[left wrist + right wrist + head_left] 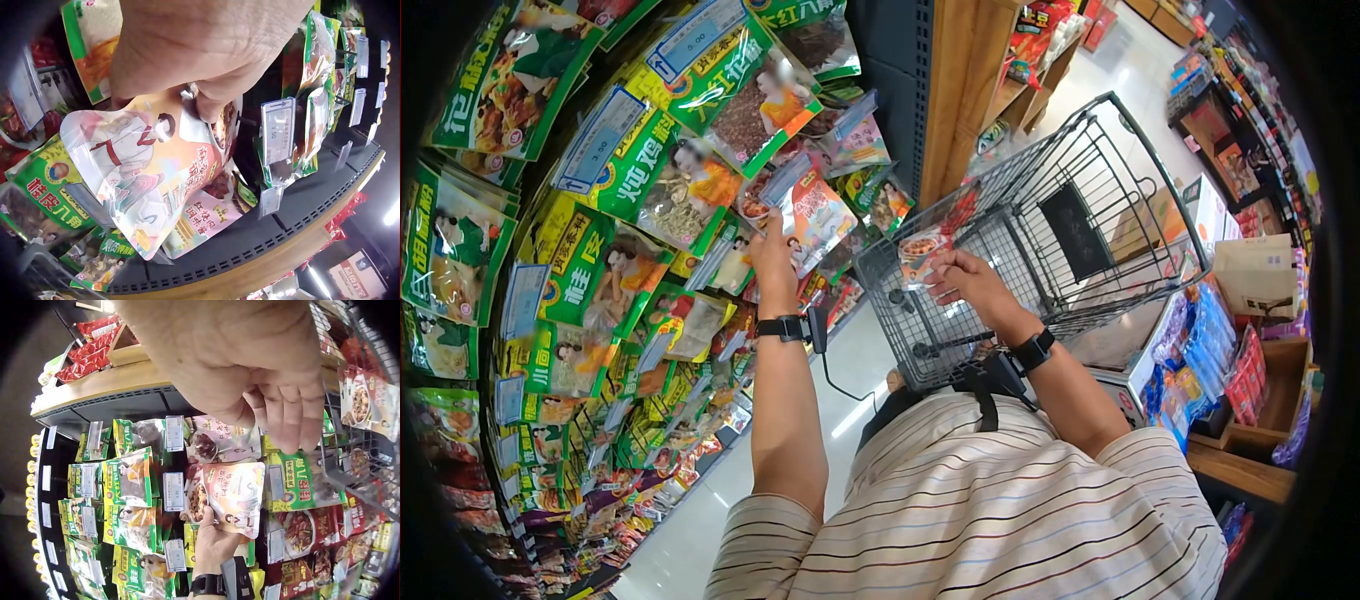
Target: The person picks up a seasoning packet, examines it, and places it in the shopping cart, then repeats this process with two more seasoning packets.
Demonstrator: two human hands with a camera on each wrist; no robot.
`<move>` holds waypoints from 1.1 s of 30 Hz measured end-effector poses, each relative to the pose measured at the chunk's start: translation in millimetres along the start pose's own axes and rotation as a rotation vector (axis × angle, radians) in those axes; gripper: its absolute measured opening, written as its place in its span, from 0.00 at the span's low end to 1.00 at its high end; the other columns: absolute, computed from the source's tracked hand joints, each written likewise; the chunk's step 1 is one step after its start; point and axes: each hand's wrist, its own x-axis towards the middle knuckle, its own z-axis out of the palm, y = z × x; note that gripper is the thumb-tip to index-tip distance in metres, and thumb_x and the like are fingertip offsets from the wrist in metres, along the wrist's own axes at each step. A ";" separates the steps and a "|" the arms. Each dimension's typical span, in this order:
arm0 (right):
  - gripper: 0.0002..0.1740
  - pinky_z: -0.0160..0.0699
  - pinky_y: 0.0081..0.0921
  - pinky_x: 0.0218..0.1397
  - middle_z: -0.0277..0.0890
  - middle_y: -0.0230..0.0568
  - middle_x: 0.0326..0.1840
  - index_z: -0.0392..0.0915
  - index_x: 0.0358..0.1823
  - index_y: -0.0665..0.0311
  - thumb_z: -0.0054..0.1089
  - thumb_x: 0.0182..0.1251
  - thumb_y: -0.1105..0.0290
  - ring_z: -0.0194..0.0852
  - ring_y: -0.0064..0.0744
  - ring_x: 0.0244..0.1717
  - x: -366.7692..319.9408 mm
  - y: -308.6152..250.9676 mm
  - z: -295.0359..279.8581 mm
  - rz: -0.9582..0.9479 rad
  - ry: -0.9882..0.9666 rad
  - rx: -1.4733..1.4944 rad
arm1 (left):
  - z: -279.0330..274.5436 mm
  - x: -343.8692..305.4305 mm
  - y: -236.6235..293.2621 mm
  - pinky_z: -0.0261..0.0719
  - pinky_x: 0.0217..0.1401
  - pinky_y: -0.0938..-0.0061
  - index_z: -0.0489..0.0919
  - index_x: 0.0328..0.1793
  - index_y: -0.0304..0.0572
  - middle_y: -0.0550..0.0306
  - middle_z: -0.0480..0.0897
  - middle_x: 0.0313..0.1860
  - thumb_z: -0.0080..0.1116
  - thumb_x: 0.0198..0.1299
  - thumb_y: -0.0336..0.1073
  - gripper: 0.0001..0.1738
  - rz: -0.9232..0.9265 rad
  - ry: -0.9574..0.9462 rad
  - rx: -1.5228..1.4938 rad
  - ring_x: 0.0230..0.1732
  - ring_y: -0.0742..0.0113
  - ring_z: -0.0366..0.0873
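Observation:
My left hand pinches a pale pink and orange pouch at the hanging rack; the left wrist view shows thumb and fingers on the edge of the pouch, with a pink pouch behind it. In the right wrist view the same pouch hangs from the left hand. My right hand is over the cart with fingers extended, beside another pouch with a food picture. That pouch appears at the cart's edge in the right wrist view, apart from the right hand.
The wire shopping cart stands in front and to the right. Green and yellow spice packets with price tags cover the rack on the left. A wooden shelf post rises between rack and cart. Blue and red packs lie in a display at right.

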 end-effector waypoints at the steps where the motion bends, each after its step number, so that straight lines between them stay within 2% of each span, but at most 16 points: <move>1: 0.09 0.83 0.28 0.46 0.81 0.37 0.46 0.75 0.50 0.62 0.52 0.77 0.66 0.83 0.28 0.44 0.2 -0.1 -0.8 0.002 0.002 0.003 | 1.9 4.6 -1.4 0.73 0.44 0.74 0.77 0.60 0.35 0.59 0.81 0.46 0.62 0.70 0.40 0.19 0.044 0.031 0.011 0.40 0.71 0.76; 3: 0.10 0.83 0.28 0.47 0.81 0.38 0.47 0.75 0.51 0.62 0.52 0.76 0.66 0.83 0.30 0.45 0.6 1.5 -4.0 0.008 -0.006 0.011 | 9.4 15.1 -4.6 0.63 0.23 0.79 0.78 0.53 0.38 0.66 0.78 0.31 0.61 0.69 0.42 0.16 0.174 0.100 0.024 0.22 0.80 0.66; 6: 0.12 0.83 0.30 0.51 0.82 0.42 0.50 0.76 0.53 0.62 0.52 0.75 0.66 0.82 0.32 0.47 0.1 4.4 -12.3 0.021 -0.011 0.013 | 9.1 26.4 0.7 0.67 0.27 0.78 0.77 0.57 0.38 0.64 0.79 0.33 0.63 0.67 0.39 0.18 0.105 0.037 0.034 0.25 0.76 0.70; 7: 0.11 0.83 0.30 0.51 0.81 0.42 0.50 0.76 0.52 0.62 0.51 0.75 0.65 0.82 0.32 0.47 -1.9 1.1 -12.3 0.028 0.001 0.006 | -15.2 64.3 -28.9 0.73 0.33 0.70 0.77 0.60 0.40 0.63 0.81 0.35 0.62 0.66 0.37 0.18 0.120 0.060 0.186 0.32 0.68 0.76; 10: 0.11 0.83 0.30 0.49 0.81 0.41 0.49 0.75 0.52 0.62 0.51 0.76 0.65 0.82 0.32 0.46 0.6 10.7 -24.1 0.054 0.047 0.025 | -16.5 86.8 -48.5 0.75 0.44 0.66 0.76 0.60 0.39 0.60 0.83 0.40 0.60 0.66 0.36 0.18 0.218 0.072 0.150 0.41 0.62 0.79; 13: 0.12 0.84 0.32 0.45 0.82 0.39 0.46 0.75 0.53 0.61 0.54 0.74 0.66 0.82 0.31 0.43 10.4 27.4 -45.7 0.091 0.072 0.047 | -53.3 109.8 -56.0 0.73 0.50 0.65 0.76 0.59 0.36 0.55 0.83 0.46 0.60 0.66 0.39 0.20 0.405 -0.182 1.398 0.46 0.59 0.78; 16: 0.13 0.84 0.32 0.45 0.82 0.40 0.46 0.74 0.53 0.64 0.55 0.73 0.65 0.83 0.31 0.43 18.8 45.7 -66.2 0.154 0.116 0.057 | -27.3 80.0 -60.2 0.76 0.56 0.67 0.73 0.63 0.29 0.52 0.82 0.49 0.64 0.67 0.47 0.29 0.189 0.091 0.372 0.49 0.60 0.79; 17: 0.14 0.84 0.33 0.46 0.82 0.42 0.46 0.74 0.52 0.65 0.57 0.72 0.64 0.83 0.33 0.43 23.9 53.8 -74.0 0.181 0.116 0.045 | -25.0 77.4 -66.8 0.73 0.62 0.69 0.72 0.65 0.29 0.50 0.78 0.58 0.60 0.69 0.50 0.31 0.088 0.101 0.384 0.56 0.61 0.76; 20: 0.14 0.84 0.33 0.46 0.81 0.43 0.47 0.74 0.51 0.65 0.56 0.73 0.63 0.83 0.34 0.44 37.0 78.5 -95.5 0.237 0.146 0.056 | -21.8 28.9 -58.8 0.72 0.67 0.67 0.69 0.68 0.29 0.47 0.73 0.63 0.57 0.72 0.50 0.32 -0.022 -0.041 0.508 0.62 0.61 0.73; 23: 0.14 0.84 0.34 0.45 0.81 0.44 0.47 0.74 0.51 0.64 0.56 0.74 0.62 0.82 0.36 0.43 51.7 94.4 -117.5 0.292 0.170 0.090 | -14.3 -27.4 -78.2 0.73 0.68 0.65 0.70 0.69 0.30 0.46 0.75 0.64 0.55 0.72 0.50 0.31 0.068 0.013 0.489 0.63 0.62 0.75; 26: 0.14 0.83 0.33 0.41 0.79 0.40 0.39 0.74 0.48 0.64 0.56 0.73 0.60 0.82 0.34 0.38 73.4 109.6 -155.3 0.317 0.170 0.058 | -11.0 -76.5 -75.6 0.68 0.72 0.63 0.66 0.73 0.28 0.43 0.77 0.63 0.55 0.72 0.50 0.35 -0.078 -0.044 0.470 0.67 0.53 0.73; 29: 0.14 0.85 0.35 0.42 0.79 0.40 0.42 0.74 0.48 0.64 0.58 0.70 0.61 0.83 0.35 0.38 96.1 115.8 -209.0 0.296 0.203 -0.001 | -11.7 -104.1 -78.8 0.68 0.71 0.61 0.70 0.70 0.32 0.46 0.77 0.62 0.54 0.73 0.49 0.30 -0.195 -0.057 0.521 0.66 0.55 0.75; 32: 0.15 0.86 0.38 0.39 0.80 0.40 0.42 0.75 0.51 0.66 0.58 0.70 0.63 0.84 0.37 0.39 117.5 121.9 -260.2 0.383 0.257 -0.154 | -1.8 -122.7 -83.3 0.69 0.70 0.61 0.74 0.64 0.37 0.50 0.78 0.60 0.54 0.73 0.49 0.25 -0.253 -0.059 0.514 0.65 0.57 0.75; 33: 0.14 0.87 0.37 0.40 0.80 0.40 0.43 0.76 0.51 0.65 0.57 0.71 0.64 0.84 0.36 0.40 123.0 124.1 -271.6 0.453 0.259 -0.273 | 8.2 -129.2 -81.1 0.70 0.69 0.61 0.77 0.59 0.38 0.53 0.79 0.57 0.52 0.74 0.48 0.21 -0.265 -0.057 0.536 0.63 0.58 0.76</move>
